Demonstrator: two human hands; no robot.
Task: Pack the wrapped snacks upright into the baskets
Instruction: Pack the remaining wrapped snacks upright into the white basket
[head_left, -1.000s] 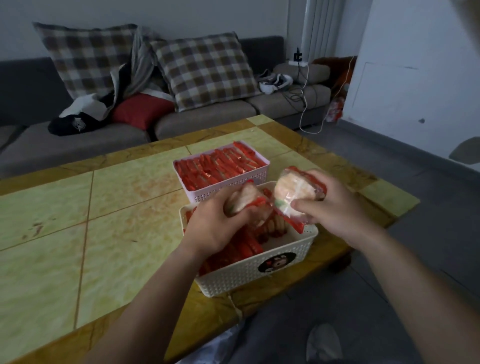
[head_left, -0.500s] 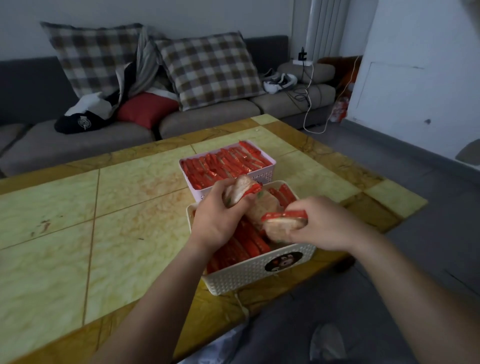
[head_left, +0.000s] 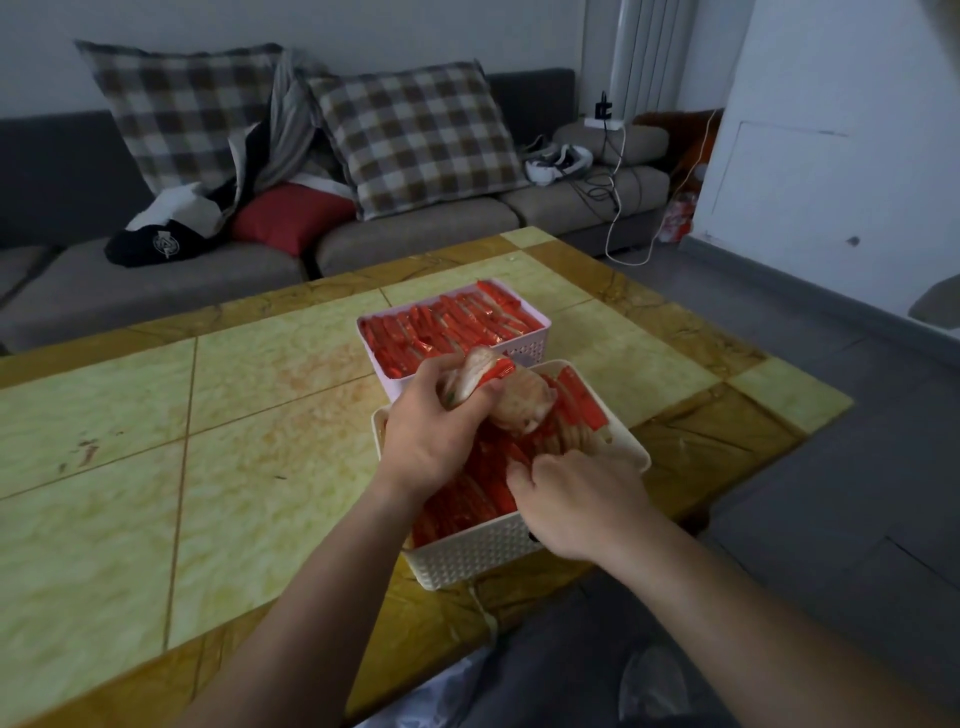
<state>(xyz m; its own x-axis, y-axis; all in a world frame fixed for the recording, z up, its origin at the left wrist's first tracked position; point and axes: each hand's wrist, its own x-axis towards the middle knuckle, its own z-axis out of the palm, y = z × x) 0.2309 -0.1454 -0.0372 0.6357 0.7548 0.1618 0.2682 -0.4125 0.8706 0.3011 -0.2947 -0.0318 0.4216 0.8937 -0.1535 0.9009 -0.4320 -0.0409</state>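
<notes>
A white basket (head_left: 467, 556) stands at the table's near edge, partly filled with red-wrapped snacks (head_left: 467, 499) standing on edge. Behind it, touching, a pink basket (head_left: 535, 345) is packed full of the same snacks (head_left: 447, 327). My left hand (head_left: 426, 436) hovers over the white basket's far left part, shut on a small bunch of wrapped snacks (head_left: 498, 384). My right hand (head_left: 576, 499) is down inside the white basket at its near right side, fingers curled on a wrapped snack pressed in among the rows. That snack is mostly hidden under my fingers.
The yellow-green tiled table (head_left: 234, 441) stretches to the left of the baskets. Its right corner (head_left: 810, 400) drops off to grey floor. A grey sofa (head_left: 415, 234) with checked pillows and clothes runs behind the table. My legs are below the near edge.
My right hand has come down from above the basket's right side into the white basket with its snack. My left hand has stayed over the basket, holding its bunch.
</notes>
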